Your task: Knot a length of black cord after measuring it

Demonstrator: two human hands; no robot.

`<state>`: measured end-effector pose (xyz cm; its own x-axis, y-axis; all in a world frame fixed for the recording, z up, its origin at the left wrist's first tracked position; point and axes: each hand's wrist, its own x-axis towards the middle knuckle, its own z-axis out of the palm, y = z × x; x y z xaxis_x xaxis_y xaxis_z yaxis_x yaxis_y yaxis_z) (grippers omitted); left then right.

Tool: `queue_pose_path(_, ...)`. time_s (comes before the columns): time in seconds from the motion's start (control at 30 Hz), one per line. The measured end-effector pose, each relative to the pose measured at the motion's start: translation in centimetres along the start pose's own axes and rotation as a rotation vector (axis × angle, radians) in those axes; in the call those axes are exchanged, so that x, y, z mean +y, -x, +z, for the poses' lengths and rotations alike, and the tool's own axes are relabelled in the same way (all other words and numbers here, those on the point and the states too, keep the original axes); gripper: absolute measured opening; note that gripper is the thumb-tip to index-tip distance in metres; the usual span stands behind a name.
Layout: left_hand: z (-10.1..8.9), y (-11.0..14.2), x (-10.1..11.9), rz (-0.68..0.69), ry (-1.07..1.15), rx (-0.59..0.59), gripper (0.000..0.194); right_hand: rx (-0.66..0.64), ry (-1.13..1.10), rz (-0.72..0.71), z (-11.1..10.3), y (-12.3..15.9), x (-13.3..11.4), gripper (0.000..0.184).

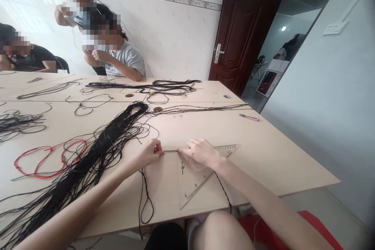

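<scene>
A black braided cord (170, 151) is stretched between my two hands, just above or on the table by the ruler's top edge. My left hand (152, 151) pinches one end, and a loose loop of the cord hangs below it past the table edge. My right hand (202, 152) has its fingers closed on the other end, resting over a clear triangular ruler (187, 187). From under my right wrist the cord's tail drops over the table's front edge. My palm covers part of the ruler's scale.
A thick bundle of black cords (108, 136) lies left of my hands. Red cord loops (38, 174) lie farther left. More black cords (123, 86) and a pink pen (249, 117) lie toward the back. Several people sit or stand across the table (281, 156). A brown door (243, 27) stands open behind.
</scene>
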<state>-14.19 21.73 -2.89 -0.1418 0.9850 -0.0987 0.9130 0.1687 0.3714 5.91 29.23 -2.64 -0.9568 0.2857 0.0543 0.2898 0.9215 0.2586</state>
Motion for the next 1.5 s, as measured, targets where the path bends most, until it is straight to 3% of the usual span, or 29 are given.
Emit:
queue_pose_path(0.33,-0.4,0.1,0.4,0.014,-0.086,-0.023,0.024,0.003,0.065,-0.015,0.2,-0.2,-0.3,0.031)
queue_pose_path(0.87,0.1,-0.6,-0.5,0.01,-0.14,-0.101,0.028,0.024,0.082,-0.038,0.6,0.4,0.1,0.038)
queue_pose_path(1.17,0.1,-0.3,-0.2,0.048,-0.203,-0.058,0.027,0.023,0.077,-0.037,0.7,0.3,0.1,0.036)
queue_pose_path(1.3,-0.7,0.2,-0.1,0.083,-0.217,-0.054,0.024,0.016,0.077,-0.037,0.8,0.1,0.1,0.038)
queue_pose_path(1.43,-2.2,1.1,1.6,0.141,-0.203,0.019,0.02,0.009,0.071,-0.045,0.6,0.1,0.1,0.033)
queue_pose_path(1.5,-2.0,1.0,2.8,0.168,-0.184,0.086,0.019,0.007,0.07,-0.051,0.4,0.1,0.1,0.03)
